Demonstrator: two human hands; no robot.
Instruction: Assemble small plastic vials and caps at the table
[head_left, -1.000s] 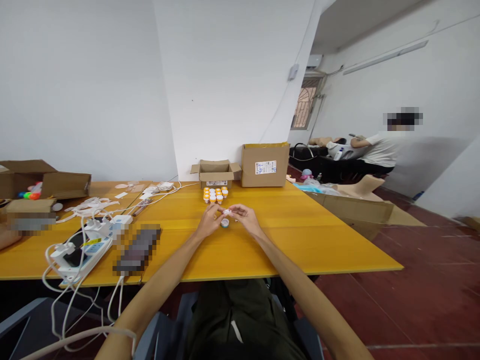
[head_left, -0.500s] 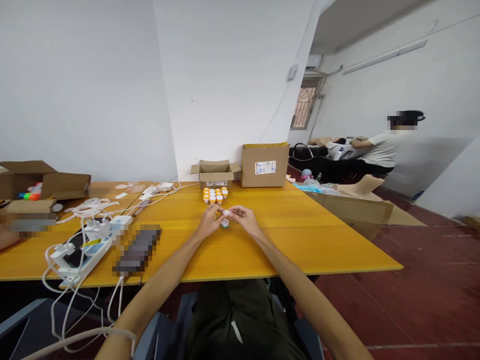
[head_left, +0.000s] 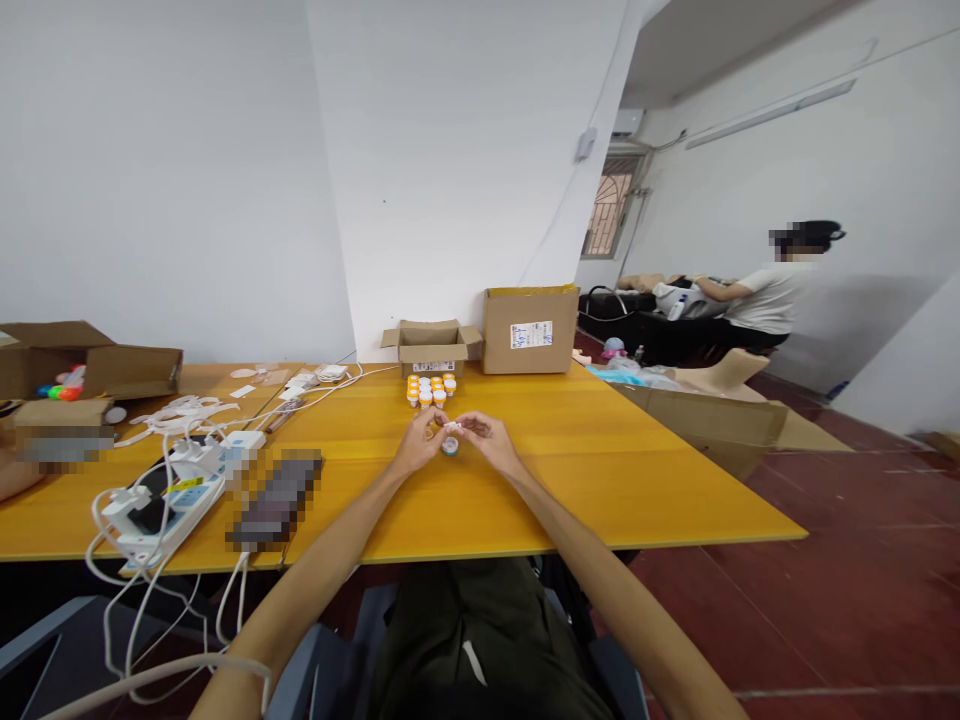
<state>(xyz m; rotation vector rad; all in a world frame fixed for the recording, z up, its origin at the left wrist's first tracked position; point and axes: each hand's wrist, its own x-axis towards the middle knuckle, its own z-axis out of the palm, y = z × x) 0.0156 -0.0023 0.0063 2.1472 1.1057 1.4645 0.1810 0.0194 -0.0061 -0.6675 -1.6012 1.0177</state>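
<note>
My left hand [head_left: 418, 442] and my right hand [head_left: 487, 440] meet above the middle of the table. Between their fingertips is a small white piece [head_left: 453, 427], pinched from both sides; its exact kind is too small to make out. Just below it on the table stands a small round container [head_left: 450, 446] with a whitish top and a teal edge. Something orange, partly hidden, shows by my left fingers. Beyond my hands several small white jars with orange rims [head_left: 425, 385] stand close together.
An open cardboard box [head_left: 431, 352] and a closed carton [head_left: 529, 335] stand against the wall. On the left lie a phone [head_left: 276, 500], power strips [head_left: 176, 515] with tangled white cables, and another open box [head_left: 131, 372]. Another person [head_left: 772, 300] sits at the far right.
My hands stay almost in place; the white piece between my fingertips has turned slightly. The round container below shows a little more. The person at the far right has shifted slightly.
</note>
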